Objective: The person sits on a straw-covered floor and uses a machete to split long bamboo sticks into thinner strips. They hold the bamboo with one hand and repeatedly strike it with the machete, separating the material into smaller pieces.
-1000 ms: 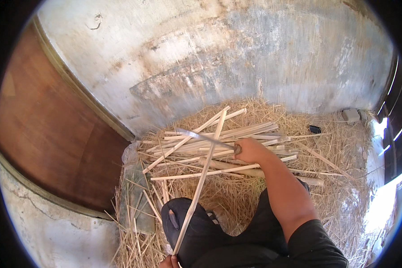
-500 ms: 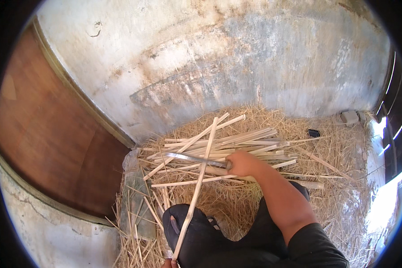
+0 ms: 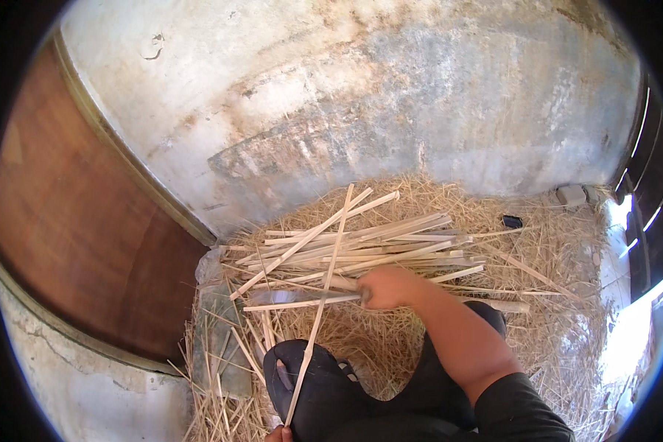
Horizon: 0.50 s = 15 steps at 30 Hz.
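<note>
On straw [image 3: 376, 339] nr the wall [image 3: 346, 110], loose strips [image 3: 412, 227] lie below the far end of my long strip [image 3: 316, 324], its near end gripped in my L hand [image 3: 278, 435], R arm [image 3: 460, 331] out fwd w/ R hand [image 3: 385, 287] clenched round a bladed tool [image 3: 344, 299].

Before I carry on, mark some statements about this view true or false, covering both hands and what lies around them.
1. The right hand grips a bladed tool. True.
2. The left hand is holding nothing. False: the left hand holds the lower end of a long pale strip.
3. The small black object lies left of the strip pile. False: it lies to the right.
4. A brown panel stands left of the pile. True.
5. The long pale strip passes over the left knee. True.
</note>
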{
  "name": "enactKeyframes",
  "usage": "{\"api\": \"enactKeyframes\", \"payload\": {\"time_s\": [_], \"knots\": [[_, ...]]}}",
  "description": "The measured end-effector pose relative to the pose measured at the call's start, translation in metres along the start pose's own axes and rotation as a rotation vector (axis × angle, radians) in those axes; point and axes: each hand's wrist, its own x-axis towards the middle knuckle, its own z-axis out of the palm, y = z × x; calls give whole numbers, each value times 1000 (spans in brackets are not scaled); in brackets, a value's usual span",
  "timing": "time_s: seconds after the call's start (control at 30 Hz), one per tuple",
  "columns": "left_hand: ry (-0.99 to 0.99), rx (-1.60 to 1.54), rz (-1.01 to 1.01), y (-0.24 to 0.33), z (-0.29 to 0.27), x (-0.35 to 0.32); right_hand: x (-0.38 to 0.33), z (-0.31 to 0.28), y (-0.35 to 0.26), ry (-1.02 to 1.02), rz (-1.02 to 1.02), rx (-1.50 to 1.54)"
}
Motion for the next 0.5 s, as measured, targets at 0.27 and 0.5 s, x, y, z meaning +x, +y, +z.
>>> {"api": "enactKeyframes", "payload": {"time_s": [0.27, 0.5], "knots": [[3, 1, -116, 8, 4, 7, 3, -12, 39, -49, 196, 148], [-21, -112, -116, 17, -4, 3, -8, 1, -30, -192, -115, -49]]}}
